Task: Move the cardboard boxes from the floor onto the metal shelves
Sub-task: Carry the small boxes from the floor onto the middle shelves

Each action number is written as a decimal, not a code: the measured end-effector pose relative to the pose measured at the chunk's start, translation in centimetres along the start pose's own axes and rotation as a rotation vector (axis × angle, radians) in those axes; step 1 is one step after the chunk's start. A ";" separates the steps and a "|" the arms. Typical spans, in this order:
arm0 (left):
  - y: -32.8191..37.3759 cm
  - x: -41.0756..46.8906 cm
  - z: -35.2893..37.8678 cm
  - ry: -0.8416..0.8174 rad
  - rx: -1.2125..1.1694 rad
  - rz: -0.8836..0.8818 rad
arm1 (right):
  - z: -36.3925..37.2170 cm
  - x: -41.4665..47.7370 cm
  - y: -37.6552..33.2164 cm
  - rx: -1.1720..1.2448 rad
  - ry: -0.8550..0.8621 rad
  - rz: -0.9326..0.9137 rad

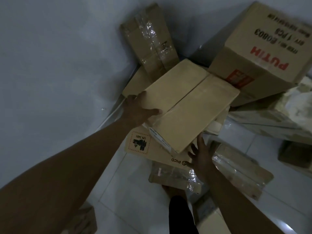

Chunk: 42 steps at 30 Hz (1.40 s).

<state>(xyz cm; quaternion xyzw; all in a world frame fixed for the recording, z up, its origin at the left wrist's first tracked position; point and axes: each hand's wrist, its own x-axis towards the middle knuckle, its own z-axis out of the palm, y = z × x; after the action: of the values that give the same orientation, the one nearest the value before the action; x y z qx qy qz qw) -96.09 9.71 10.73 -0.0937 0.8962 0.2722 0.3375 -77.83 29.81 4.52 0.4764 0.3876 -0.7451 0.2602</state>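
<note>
A flat tan cardboard box with a seam down the middle of its top sits at the centre of the pile, tilted and raised above the boxes under it. The left hand grips its left edge, thumb lying across the top face and fingers curled round the side. The right hand is at the box's near corner, fingers straight and spread, with the fingertips reaching the near edge; it holds nothing, and I cannot tell whether it actually presses on the cardboard. Beneath the tan box lies a flat box printed PICO with a UN 3481 label, resting on the white tiled floor. Far behind, a taped brown box leans against the grey wall. To the far right stands a large carton marked PUTIM in red. Nearer, two plastic-wrapped packages lie on the tiles, one just beside the right wrist.
</note>
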 end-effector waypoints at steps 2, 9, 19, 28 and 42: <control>0.1 -1.8 -0.1 0.008 -0.096 -0.021 | 0.7 -1.4 0.0 0.065 -0.022 -0.022; -2.5 -12.1 -1.8 -0.006 -0.386 -0.187 | 2.1 -12.4 -3.3 -0.151 0.076 -0.438; -5.7 -20.6 3.5 -0.302 -0.823 -0.545 | 3.0 -15.5 -5.5 -0.681 -0.028 -0.718; -4.6 -20.4 4.5 0.285 -0.702 -0.246 | 4.1 -12.8 -0.1 -1.012 -0.178 -0.683; -12.2 -19.4 -0.4 0.258 -0.943 -0.567 | 8.5 -3.4 0.9 -0.940 0.042 -0.190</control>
<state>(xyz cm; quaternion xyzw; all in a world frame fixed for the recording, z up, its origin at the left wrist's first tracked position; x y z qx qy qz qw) -77.36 -1.01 18.56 -0.5041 0.6512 0.5282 0.2069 -80.06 22.37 9.43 0.2847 0.7295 -0.4998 0.3700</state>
